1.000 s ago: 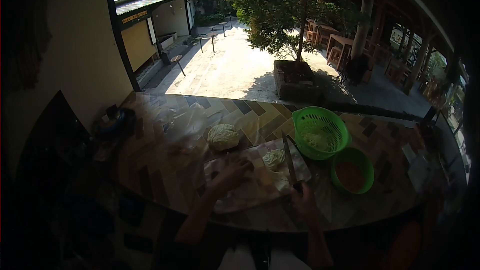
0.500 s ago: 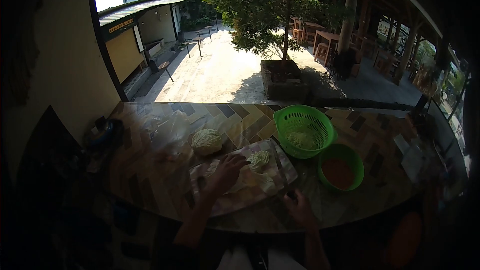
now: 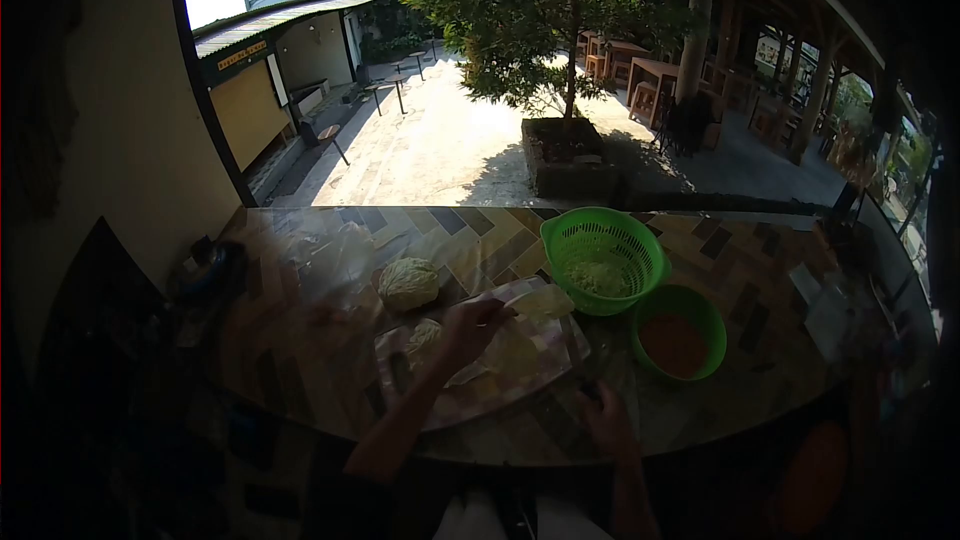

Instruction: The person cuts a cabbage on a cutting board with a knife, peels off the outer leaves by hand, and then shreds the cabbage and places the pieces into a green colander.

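My left hand (image 3: 474,328) pinches the edge of a pale cabbage leaf (image 3: 543,304), which stretches over the right side of the cutting board (image 3: 500,390) toward the colander. In my right hand (image 3: 606,416) is the dark handle of a knife (image 3: 574,345); its blade points away from me along the board's right end. A cabbage head (image 3: 409,283) rests just beyond the board's left part. Beside my left wrist lies a smaller cabbage piece (image 3: 424,334) on the board. Dim light hides detail around my fingers.
A green colander (image 3: 556,240) with pale cut cabbage inside stands behind the board's right end. A green bowl (image 3: 717,345) with orange-brown contents touches or nearly touches it. Clear plastic (image 3: 335,260) lies at left on the patterned tabletop (image 3: 300,370).
The crumpled leaf on the board's right is now spread out in my left hand, which has shifted slightly right and up. My right hand keeps the knife in nearly the same place.
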`<state>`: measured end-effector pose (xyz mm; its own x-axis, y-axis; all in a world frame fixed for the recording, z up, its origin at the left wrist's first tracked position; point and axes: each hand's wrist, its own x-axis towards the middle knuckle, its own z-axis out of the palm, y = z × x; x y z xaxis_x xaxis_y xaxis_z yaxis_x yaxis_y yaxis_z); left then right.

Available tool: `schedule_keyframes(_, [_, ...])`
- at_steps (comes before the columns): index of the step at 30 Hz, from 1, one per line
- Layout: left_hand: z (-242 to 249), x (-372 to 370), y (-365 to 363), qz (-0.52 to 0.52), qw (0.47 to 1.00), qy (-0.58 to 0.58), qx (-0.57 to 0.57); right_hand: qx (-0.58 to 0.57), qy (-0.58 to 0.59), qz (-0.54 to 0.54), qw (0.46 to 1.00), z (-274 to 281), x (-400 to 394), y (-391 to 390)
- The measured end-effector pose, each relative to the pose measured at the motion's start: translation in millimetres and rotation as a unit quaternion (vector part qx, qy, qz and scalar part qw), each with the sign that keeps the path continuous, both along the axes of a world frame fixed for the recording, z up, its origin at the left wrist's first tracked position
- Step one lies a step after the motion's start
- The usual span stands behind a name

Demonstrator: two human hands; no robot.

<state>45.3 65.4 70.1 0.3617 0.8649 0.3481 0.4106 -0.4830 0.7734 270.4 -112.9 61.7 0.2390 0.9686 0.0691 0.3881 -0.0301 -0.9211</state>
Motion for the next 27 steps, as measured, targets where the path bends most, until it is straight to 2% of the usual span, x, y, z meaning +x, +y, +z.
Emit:
schedule_keyframes(5, [-0.9,-11.8,-3.1,-0.041,0.990,0.029,-0.132,-0.061,0.030,0.053,0.996,-19.9,10.7,7.1])
schedule_keyframes(8, [-34.4,-29.5,11.7,-0.097,0.983,0.105,-0.114,-0.086,0.058,0.060,0.993,-28.9,6.5,8.6])
schedule_keyframes(11, [-41.2,-36.9,12.8,-0.132,0.976,0.130,-0.111,-0.089,0.063,0.046,0.993,-35.5,0.3,8.3])
schedule_keyframes(14, [-33.4,-38.0,4.7,-0.123,0.983,0.085,-0.110,-0.100,0.074,0.065,0.990,-28.7,-5.2,6.9])
schedule_keyframes(17, [-32.9,-35.8,3.3,-0.078,0.985,0.072,-0.135,-0.112,-0.032,0.092,0.989,-17.1,-13.3,6.4])
schedule_keyframes(20, [-47.8,-35.5,7.4,-0.021,0.986,0.028,-0.162,-0.031,-0.075,0.117,0.990,-19.3,-25.9,3.0])
schedule_keyframes(23, [-42.8,-29.9,-3.2,0.048,0.988,0.014,-0.148,-0.091,-0.153,0.143,0.974,-17.0,-37.6,3.9])
schedule_keyframes(26, [-45.0,-24.9,-11.7,0.097,0.981,-0.037,-0.162,-0.094,-0.163,0.140,0.972,-9.6,-45.9,0.7])
schedule_keyframes(27, [-45.1,-25.1,-13.3,0.101,0.986,-0.027,-0.127,-0.104,-0.167,0.142,0.970,-6.8,-47.4,0.4])
